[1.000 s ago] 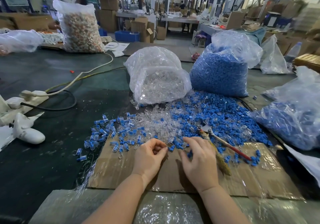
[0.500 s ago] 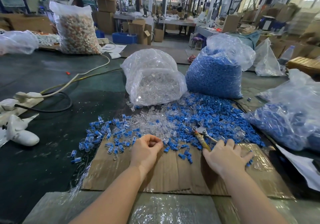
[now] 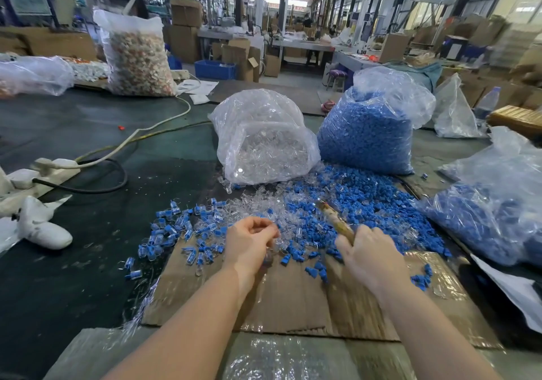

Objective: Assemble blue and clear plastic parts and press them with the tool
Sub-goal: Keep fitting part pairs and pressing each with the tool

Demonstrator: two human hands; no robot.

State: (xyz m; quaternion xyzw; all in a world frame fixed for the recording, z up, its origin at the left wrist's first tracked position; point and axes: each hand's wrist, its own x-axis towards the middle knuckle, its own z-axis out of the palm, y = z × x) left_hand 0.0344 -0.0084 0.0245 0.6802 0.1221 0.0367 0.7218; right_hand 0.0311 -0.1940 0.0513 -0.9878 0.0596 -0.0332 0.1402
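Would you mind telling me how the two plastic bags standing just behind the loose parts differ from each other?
The left bag holds clear parts, while the right bag holds blue parts. The left bag slumps low and wide; the right bag stands taller and fuller. Clear parts spill out at the left bag's base; blue parts lie heaped before the right bag. Both are transparent plastic and stand open on the dark table.

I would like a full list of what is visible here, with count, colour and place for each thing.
bag of clear parts: one, transparent, centre.
bag of blue parts: one, right of it.
second blue bag: one, far right.
loose parts: many, blue and clear, before the bags.
assembled pieces: many, left of pile.
cardboard: one, brown, under hands.
tool: one, yellowish, in right hand.
power strip: one, white, left.
left hand: pinching a small part.
right hand: gripping the tool.
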